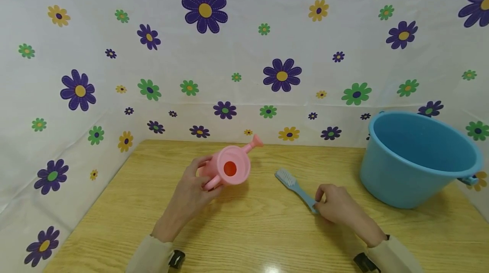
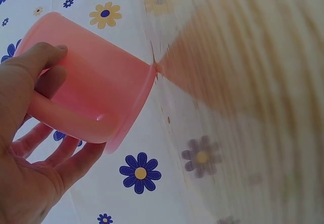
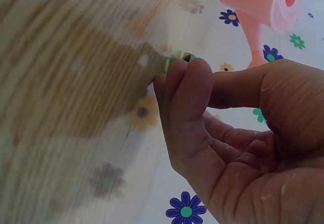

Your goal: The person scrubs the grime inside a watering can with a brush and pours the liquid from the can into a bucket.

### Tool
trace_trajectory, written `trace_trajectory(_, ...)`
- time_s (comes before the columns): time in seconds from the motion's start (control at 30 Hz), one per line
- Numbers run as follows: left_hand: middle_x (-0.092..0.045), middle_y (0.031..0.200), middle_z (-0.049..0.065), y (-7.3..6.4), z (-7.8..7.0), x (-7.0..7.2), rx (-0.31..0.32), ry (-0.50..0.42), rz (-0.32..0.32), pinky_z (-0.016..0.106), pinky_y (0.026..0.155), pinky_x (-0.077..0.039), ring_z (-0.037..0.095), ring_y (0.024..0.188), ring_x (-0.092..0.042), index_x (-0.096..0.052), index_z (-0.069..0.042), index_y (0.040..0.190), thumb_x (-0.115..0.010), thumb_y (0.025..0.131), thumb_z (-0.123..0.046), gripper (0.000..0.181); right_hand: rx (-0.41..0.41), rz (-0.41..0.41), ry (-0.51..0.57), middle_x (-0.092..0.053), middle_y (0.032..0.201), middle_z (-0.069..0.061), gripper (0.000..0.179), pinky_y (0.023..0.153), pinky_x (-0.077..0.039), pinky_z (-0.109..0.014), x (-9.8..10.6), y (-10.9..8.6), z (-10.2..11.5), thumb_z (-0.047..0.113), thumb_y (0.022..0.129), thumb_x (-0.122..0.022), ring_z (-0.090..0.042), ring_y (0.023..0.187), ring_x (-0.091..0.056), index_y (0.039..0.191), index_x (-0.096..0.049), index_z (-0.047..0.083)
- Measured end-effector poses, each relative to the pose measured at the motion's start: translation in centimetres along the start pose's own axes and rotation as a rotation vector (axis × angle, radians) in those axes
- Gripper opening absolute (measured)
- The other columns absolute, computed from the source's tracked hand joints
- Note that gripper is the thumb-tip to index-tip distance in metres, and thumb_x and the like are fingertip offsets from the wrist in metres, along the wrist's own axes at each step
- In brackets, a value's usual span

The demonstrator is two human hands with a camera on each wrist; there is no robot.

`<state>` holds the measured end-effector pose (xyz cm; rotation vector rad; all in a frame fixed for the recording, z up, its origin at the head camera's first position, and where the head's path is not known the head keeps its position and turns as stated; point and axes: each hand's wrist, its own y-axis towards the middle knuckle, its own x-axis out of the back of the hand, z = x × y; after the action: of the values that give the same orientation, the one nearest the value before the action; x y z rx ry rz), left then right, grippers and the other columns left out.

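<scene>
A pink toy watering can (image 1: 234,154) is in my left hand (image 1: 195,186), which grips its handle (image 2: 76,120) with the fingers curled round. The can's round opening faces me in the head view, and its spout (image 1: 255,142) points toward the back right. In the left wrist view the can is tilted, its lower rim (image 2: 132,112) right at the tabletop. A blue brush (image 1: 299,192) lies on the table, its white bristles (image 1: 285,177) upward. My right hand (image 1: 338,206) pinches the handle's near end, mostly hidden behind the fingers in the right wrist view.
A large blue bucket (image 1: 405,175) stands on the table at the right, beyond the right hand. The wooden table (image 1: 244,230) is backed and sided by a white flowered sheet (image 1: 237,48).
</scene>
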<state>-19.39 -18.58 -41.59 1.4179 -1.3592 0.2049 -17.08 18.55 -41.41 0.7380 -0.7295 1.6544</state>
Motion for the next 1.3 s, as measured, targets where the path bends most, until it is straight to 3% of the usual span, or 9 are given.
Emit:
trace_trajectory(0.37, -0.056, 0.138, 0.016, 0.0, 0.0, 0.1, -0.005, -0.003, 0.001, 0.049, 0.098, -0.059, 0.036, 0.124, -0.057, -0.081, -0.002, 0.092, -0.091, 0.076, -0.017, 0.024, -0.002, 0.038, 0.021, -0.057, 0.046, -0.002, 0.009, 0.039, -0.039, -0.021, -0.3, 0.1, -0.3, -0.004, 0.088, -0.061, -0.010, 0.035, -0.052, 0.086, -0.062, 0.005)
trace_trajectory(0.9, -0.056, 0.138, 0.018, 0.1, -0.2, 0.3, -0.005, -0.003, 0.005, 0.047, 0.097, -0.059, 0.036, 0.122, -0.059, -0.080, -0.002, 0.101, -0.090, 0.078, -0.017, 0.030, -0.023, 0.051, 0.057, -0.061, 0.054, -0.004, 0.003, 0.043, -0.047, -0.027, 0.1, -0.3, -0.1, 0.004, 0.092, -0.066, -0.014, 0.041, -0.057, 0.089, -0.065, 0.004)
trace_trajectory(1.07, -0.055, 0.138, 0.019, 0.1, -0.1, 0.4, -0.009, -0.008, 0.001, 0.047, 0.096, -0.060, 0.036, 0.121, -0.060, -0.079, -0.001, 0.102, -0.089, 0.078, -0.013, 0.029, 0.007, 0.024, 0.044, -0.062, 0.057, -0.004, 0.002, 0.045, -0.046, -0.030, 0.9, -0.4, 0.0, 0.007, 0.094, -0.065, -0.017, 0.045, -0.058, 0.093, -0.065, 0.004)
trace_trajectory(1.3, -0.055, 0.138, 0.019, 0.0, 0.0, 0.4, -0.011, -0.009, 0.003, 0.047, 0.096, -0.059, 0.037, 0.122, -0.060, -0.079, -0.001, 0.101, -0.089, 0.077, -0.012, 0.028, 0.112, -0.084, -0.016, -0.068, 0.075, -0.004, 0.006, 0.053, -0.046, -0.029, 2.8, -0.7, 0.4, 0.007, 0.091, -0.068, -0.014, 0.061, -0.056, 0.096, -0.068, 0.004)
